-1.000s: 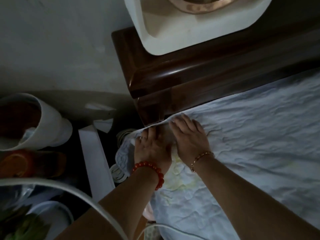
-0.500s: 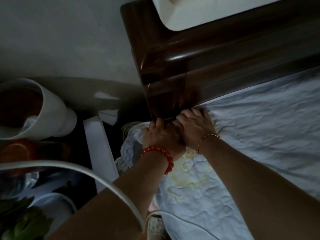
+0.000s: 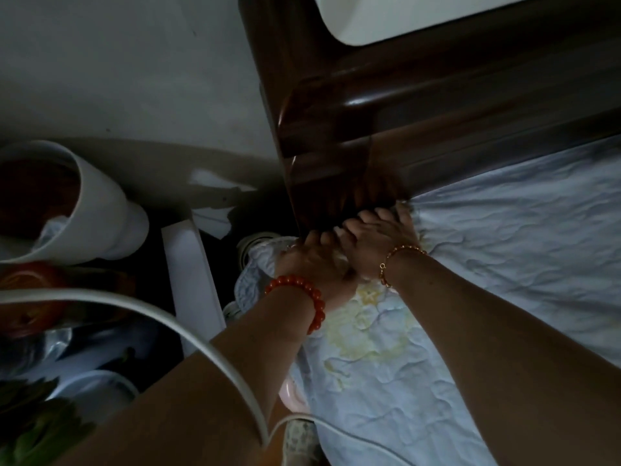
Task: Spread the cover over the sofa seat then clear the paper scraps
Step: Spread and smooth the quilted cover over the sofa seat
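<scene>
Cover (image 3: 504,264) on sofa seat; wooden armrest (image 3: 353,136) behind; pot (image 3: 84,210) far left on floor.

We see a dim, grainy view: glare streaks the dark wooden armrest (image 3: 356,105), the left edge sinks into shadow, and the hands (image 3: 349,250) blur slightly.

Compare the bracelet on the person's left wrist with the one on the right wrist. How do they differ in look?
The left bracelet is made of large, round, orange-red beads; the right bracelet is a thin gold-coloured chain of small links. The left bracelet looks bulky and covers more of the wrist; the right bracelet looks slim. Both sit just behind hands pressing the pale cover into the corner by the dark wooden armrest.
</scene>
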`<state>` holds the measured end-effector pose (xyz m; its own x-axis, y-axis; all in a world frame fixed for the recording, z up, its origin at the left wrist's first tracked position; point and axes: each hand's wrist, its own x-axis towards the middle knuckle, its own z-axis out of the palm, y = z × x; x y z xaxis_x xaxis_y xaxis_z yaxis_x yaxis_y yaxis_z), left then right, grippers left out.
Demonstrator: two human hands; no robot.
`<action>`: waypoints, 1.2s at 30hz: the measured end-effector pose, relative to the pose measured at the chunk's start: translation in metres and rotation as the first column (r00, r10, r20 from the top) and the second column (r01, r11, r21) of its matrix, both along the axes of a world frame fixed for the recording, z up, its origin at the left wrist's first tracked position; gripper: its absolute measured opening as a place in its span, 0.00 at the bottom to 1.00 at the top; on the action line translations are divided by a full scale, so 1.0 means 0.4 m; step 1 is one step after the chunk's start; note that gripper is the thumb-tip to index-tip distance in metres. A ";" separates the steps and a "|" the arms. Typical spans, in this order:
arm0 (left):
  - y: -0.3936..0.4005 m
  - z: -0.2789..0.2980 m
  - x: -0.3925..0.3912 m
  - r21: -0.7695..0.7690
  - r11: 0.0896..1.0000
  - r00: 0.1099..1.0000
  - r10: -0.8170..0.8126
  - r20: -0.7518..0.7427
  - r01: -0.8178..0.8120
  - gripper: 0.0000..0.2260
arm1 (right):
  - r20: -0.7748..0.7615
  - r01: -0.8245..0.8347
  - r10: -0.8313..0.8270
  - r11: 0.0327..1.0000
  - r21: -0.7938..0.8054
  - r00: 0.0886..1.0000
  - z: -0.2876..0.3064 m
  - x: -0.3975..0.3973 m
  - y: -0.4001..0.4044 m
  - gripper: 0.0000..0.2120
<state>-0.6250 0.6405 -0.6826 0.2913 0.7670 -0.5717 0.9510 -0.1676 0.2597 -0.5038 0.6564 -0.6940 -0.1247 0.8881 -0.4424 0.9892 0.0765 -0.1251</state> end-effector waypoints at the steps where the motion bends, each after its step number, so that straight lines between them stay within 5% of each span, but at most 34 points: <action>1: 0.000 -0.008 -0.005 -0.016 1.000 1.000 0.017 0.020 -0.016 0.33 | 0.003 -0.026 0.026 0.999 -0.022 1.000 -0.003 0.002 0.002 0.23; 6: 0.012 0.018 -0.021 -0.072 0.997 0.997 0.017 0.070 -0.012 0.33 | -0.084 0.014 -0.024 0.993 -0.119 0.996 0.008 0.020 0.028 0.19; 10: 0.018 0.005 -0.025 -0.112 0.989 0.991 0.103 0.084 -0.093 0.32 | -0.223 0.113 -0.073 0.978 0.172 0.972 0.028 0.035 -0.052 0.22; 14: -0.075 0.031 0.005 0.259 0.961 0.988 0.125 -0.095 -0.096 0.26 | -0.202 0.112 -0.050 0.944 0.310 0.978 0.027 0.064 -0.204 0.30; 17: -0.180 0.035 0.021 0.516 0.856 0.998 -0.014 -0.054 0.039 0.24 | -0.130 0.062 -0.013 0.922 0.383 0.991 0.028 0.096 -0.308 0.31; 20: -0.267 0.023 0.048 0.484 0.868 0.988 -0.149 0.041 0.111 0.23 | -0.114 0.096 -0.061 0.937 0.335 0.992 0.030 0.123 -0.423 0.36; 27: -0.324 0.022 0.101 0.241 0.970 0.996 -0.025 -0.084 0.045 0.28 | -0.142 0.129 -0.096 0.961 0.244 0.985 0.038 0.145 -0.553 0.40; 36: -0.445 0.077 0.139 0.188 0.980 0.994 -0.045 -0.098 0.063 0.29 | -0.182 0.149 -0.130 0.984 0.094 0.975 0.070 0.150 -0.699 0.38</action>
